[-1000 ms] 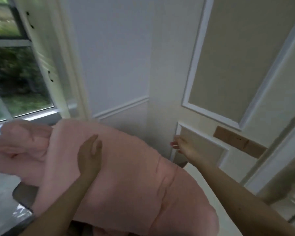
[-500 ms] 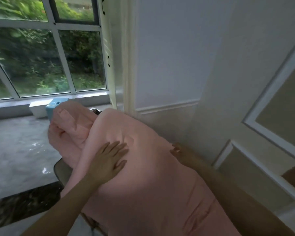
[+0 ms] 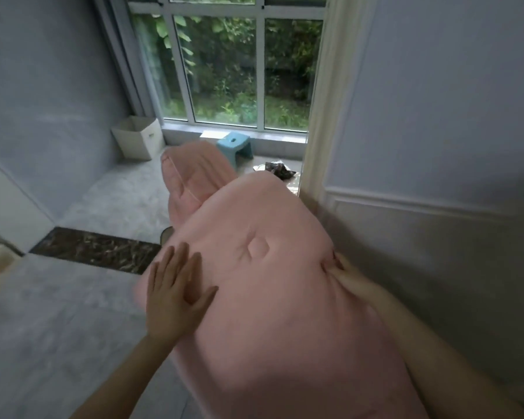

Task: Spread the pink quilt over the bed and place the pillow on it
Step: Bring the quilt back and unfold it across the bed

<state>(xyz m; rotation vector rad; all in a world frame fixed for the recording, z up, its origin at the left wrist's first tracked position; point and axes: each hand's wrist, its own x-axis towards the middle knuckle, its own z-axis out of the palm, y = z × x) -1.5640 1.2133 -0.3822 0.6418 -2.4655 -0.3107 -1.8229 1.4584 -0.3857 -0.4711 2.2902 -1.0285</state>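
Observation:
A bulky folded pink quilt (image 3: 273,285) fills the middle of the head view, carried in front of me between both arms. A second pink fold or pillow with a piped edge (image 3: 188,179) sticks out past its far end. My left hand (image 3: 176,294) lies flat with fingers spread against the quilt's left side. My right hand (image 3: 342,275) presses into the quilt's right side, its fingers dug into the fabric and partly hidden. No bed is in view.
A wall (image 3: 436,146) stands close on my right. Ahead is a large window (image 3: 239,71) with a blue stool (image 3: 235,145), a white box (image 3: 138,137) and some dark litter (image 3: 277,169) on the grey floor. A dark marble strip (image 3: 94,247) crosses the floor.
My view has swung left from the door and wall toward the window and open floor. The quilt has stayed between my hands; my right hand went from the door to the quilt's side.

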